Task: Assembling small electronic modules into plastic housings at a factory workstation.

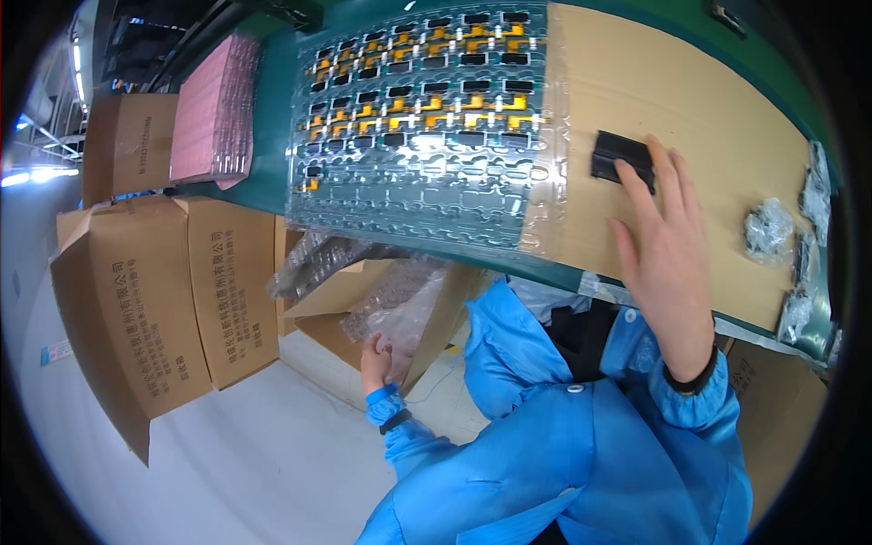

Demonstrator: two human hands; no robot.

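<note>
My right hand point(668, 250) lies over a tan cardboard sheet point(636, 82) on the bench, fingers stretched and thumb apart. Its fingertips touch a small black rectangular block point(610, 154), which looks like a stack of flat pieces; the hand covers part of it. Low on the left, my left hand point(374, 365) hangs beside an open cardboard box point(436, 327). Its fingers are curled against crumpled clear plastic point(400, 313) that sticks out of the box. To the left of the sheet lies a clear plastic tray point(409, 191) with rows of black modules on yellow flex strips.
A stack of pink bubble-wrap packing point(213, 113) stands at the bench's left end. Large cardboard cartons point(163, 309) fill the floor on the left. Crumpled clear wrap point(768, 229) lies on the sheet's right side. Another carton point(772, 400) stands below the bench at right.
</note>
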